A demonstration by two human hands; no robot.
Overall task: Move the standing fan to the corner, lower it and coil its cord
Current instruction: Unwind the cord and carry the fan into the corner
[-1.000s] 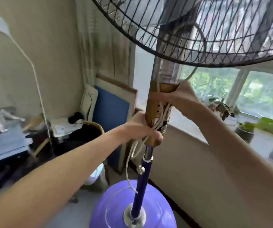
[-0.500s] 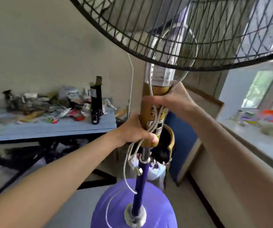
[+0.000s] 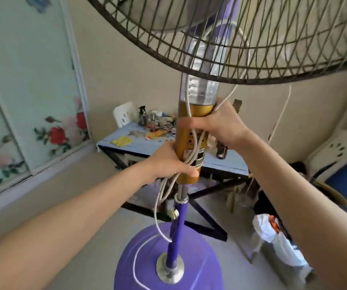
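Fingers (image 3: 186, 123) of the left hand (image 3: 168, 164) and right hand (image 3: 223, 126) clench the fan (image 3: 195, 110) by its gold neck, pinning loose cord (image 3: 155, 215), above its base (image 3: 206, 268) at six o'clock. Dangling loops could snag or trip; the cage (image 3: 273, 49) may strike the counter (image 3: 139, 146) at twelve.

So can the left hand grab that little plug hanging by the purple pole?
Probably yes: the plug dangles just below the left hand with nothing between, but it must first release the gold column.
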